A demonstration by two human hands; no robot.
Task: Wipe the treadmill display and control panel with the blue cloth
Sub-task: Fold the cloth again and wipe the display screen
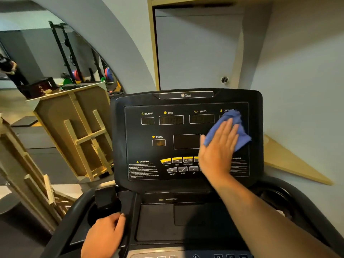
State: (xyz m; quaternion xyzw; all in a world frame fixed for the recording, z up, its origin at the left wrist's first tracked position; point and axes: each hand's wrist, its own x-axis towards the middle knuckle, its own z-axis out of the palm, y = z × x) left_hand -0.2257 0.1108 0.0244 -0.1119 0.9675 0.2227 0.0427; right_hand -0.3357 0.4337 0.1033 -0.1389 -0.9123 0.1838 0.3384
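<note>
Right hand (pixel 217 151) flat and open, pressing blue cloth (pixel 231 127) on right of treadmill display (pixel 167 131), left hand (pixel 104 237) gripping near-left console edge (pixel 128 216)

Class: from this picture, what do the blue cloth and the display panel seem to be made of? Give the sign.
Blue cloth: soft matte fabric, perhaps microfibre; it bunches and folds under the right hand.
Display panel: smooth black plastic, slightly glossy; printed labels, faint sheen.

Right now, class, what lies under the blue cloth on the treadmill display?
The blue cloth, pressed flat by the right hand, covers the display at its upper right. Only the start of the DISTANCE label shows; its readout window and the panel beneath the palm are hidden.
</note>
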